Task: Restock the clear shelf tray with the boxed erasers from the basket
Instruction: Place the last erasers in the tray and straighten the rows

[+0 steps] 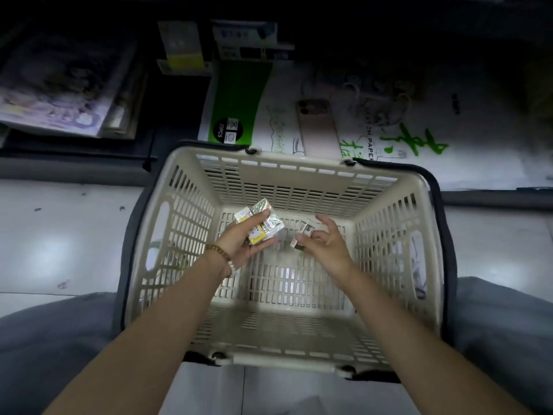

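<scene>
Over the basket (284, 359): both bare forearms reach in across the near rim, and the hands hang above the slotted bottom, near the far wall.
Left hand (239, 242): palm up, with fingers and thumb curled round a small stack of boxed erasers (264, 224). The boxes show yellow, white and shiny green faces and lie fanned against each other.
Right hand (326, 239): thumb and forefinger pinch a single eraser box (303, 235), white with a dark end. The other fingers are spread and loosely bent, touching nothing.
Between the hands: the single box is just beside the stack but apart from it.
Basket: cream plastic, standing on a pale tiled floor (45, 235) between the person's grey-clad knees (51, 339). Its dark handles (438, 211) lie folded down round the rim.
Left wrist: a beaded bracelet (220, 254).
Beyond the far rim: a pink phone (317, 124) lies on a white pack of sketch paper (419, 130), beside a green-banded pack (236, 103).
Far left: stacked printed books or pads (59, 91), blurred.
</scene>
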A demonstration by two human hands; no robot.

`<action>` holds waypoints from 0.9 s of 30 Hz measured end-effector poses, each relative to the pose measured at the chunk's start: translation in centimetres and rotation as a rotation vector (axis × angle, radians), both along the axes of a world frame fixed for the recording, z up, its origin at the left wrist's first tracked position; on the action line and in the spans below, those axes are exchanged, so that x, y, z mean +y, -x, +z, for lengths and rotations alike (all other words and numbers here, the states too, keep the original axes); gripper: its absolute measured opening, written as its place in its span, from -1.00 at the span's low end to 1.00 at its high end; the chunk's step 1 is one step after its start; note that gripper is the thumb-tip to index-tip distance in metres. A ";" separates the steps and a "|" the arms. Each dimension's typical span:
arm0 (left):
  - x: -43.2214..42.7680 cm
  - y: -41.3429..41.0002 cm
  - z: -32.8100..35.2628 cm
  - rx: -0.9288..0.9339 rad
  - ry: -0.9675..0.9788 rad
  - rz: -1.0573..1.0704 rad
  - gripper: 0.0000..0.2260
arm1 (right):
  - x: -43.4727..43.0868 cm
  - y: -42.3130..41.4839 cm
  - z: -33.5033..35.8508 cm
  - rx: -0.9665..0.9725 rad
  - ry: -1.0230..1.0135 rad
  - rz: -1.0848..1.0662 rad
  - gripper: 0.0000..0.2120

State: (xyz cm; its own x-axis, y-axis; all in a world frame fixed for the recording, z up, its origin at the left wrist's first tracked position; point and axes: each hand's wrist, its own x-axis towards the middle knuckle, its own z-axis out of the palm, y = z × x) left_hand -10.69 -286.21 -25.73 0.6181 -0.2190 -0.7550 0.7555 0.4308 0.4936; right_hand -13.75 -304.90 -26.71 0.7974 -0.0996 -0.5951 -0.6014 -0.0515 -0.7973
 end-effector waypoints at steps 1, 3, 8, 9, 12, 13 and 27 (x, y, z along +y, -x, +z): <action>0.1 0.1 1.2 -0.026 0.008 0.035 -0.59 | 0.4 0.2 1.9 -0.033 -0.110 -0.054 -0.61; 0.3 0.2 3.8 -0.084 0.022 0.103 -0.65 | 1.2 0.5 5.7 -0.101 -0.338 -0.156 -0.86; 0.3 0.4 11.2 -0.250 -0.011 0.096 -0.65 | 4.4 1.1 14.0 -0.126 -0.506 -0.172 -0.90; 0.2 0.5 12.7 -0.279 -0.009 0.074 -0.65 | 5.1 1.2 15.3 -0.134 -0.476 -0.162 -0.86; -0.2 0.6 16.6 -0.314 0.020 0.089 -0.64 | 6.7 1.0 18.9 -0.164 -0.533 -0.236 -0.74; -0.3 0.6 17.7 -0.310 0.039 0.118 -0.67 | 7.0 0.9 20.0 -0.161 -0.592 -0.285 -0.70; 0.0 0.2 26.8 -0.332 0.076 0.140 -0.77 | 8.8 -1.2 29.1 -0.270 -0.489 -0.313 -0.78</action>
State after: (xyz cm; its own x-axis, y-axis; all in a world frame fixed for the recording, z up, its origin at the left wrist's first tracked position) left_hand -10.89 -286.26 1.11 0.8549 -0.1625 -0.4927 0.4902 0.5639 0.6646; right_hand -12.51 -296.12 2.36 0.9030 -0.1198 -0.4125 -0.3034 0.5019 -0.8100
